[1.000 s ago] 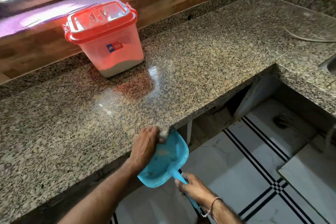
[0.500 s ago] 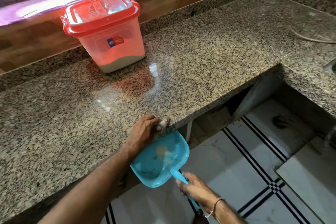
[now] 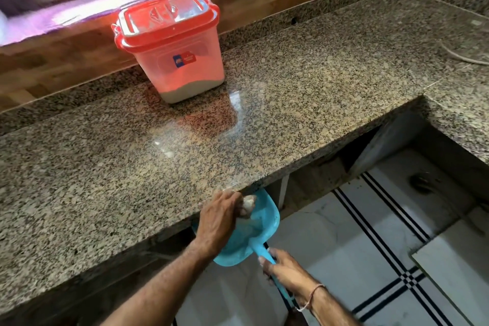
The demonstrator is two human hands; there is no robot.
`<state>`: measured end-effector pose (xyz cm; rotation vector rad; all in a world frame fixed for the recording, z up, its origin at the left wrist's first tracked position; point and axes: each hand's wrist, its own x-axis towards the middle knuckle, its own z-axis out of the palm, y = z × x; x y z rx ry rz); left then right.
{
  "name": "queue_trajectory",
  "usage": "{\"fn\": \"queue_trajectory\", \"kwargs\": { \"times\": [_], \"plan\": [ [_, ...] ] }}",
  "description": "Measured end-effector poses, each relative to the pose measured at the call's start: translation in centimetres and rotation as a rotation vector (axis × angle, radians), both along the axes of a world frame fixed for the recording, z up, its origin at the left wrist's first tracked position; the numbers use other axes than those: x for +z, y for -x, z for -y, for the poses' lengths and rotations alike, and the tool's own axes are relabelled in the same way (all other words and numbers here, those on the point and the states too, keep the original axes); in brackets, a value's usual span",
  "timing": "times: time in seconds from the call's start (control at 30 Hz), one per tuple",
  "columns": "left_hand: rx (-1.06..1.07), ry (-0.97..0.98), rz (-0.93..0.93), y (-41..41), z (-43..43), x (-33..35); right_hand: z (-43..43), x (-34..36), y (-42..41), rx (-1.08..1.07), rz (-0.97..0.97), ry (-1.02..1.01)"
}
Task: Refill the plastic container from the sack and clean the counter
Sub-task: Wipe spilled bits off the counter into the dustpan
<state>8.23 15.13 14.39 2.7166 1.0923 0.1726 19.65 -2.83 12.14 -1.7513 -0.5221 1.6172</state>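
Observation:
A clear plastic container [image 3: 182, 66] with a red lid stands shut at the back of the granite counter [image 3: 304, 92], a low layer of pale flour inside. My right hand [image 3: 285, 271] grips the handle of a blue dustpan [image 3: 256, 235] held just below the counter's front edge. My left hand [image 3: 218, 219] hangs over the edge above the pan, its flour-dusted fingertips curled down toward the pan. Pale flour lies in the pan. No sack is in view.
A wooden wall and a window sill [image 3: 105, 5] run behind the counter. The counter turns a corner at the right, where a cable [image 3: 460, 57] lies. Below is white tiled floor [image 3: 370, 246] with black stripes and an open space under the counter.
My left hand has slid off the counter's edge and down over the dustpan. The pan has risen closer under the edge. The view has shifted slightly.

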Motion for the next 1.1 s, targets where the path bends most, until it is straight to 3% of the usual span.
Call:
{"fn": "queue_trajectory", "kwargs": {
  "times": [0.17,0.3,0.43,0.53,0.83,1.1],
  "plan": [
    [0.267,0.038,0.289,-0.7,-3.6,2.0,0.5,-0.1,0.2,0.004,0.009,0.009],
    [0.233,0.147,0.239,-1.3,-4.1,0.3,0.9,-0.2,0.7,0.028,0.044,0.02],
    [0.098,0.062,0.179,-0.4,0.1,-0.3,1.6,0.0,1.4,0.042,0.095,0.018],
    [0.115,0.045,0.139,1.8,2.1,-0.4,2.2,0.0,2.2,0.059,0.139,0.015],
    [0.669,0.346,0.164,12.5,4.4,-2.2,2.1,-2.0,7.6,0.294,0.137,0.048],
    [1.308,0.48,0.314,31.7,9.9,-2.0,-1.9,-2.2,20.4,0.729,0.094,-0.025]
  ]
}}
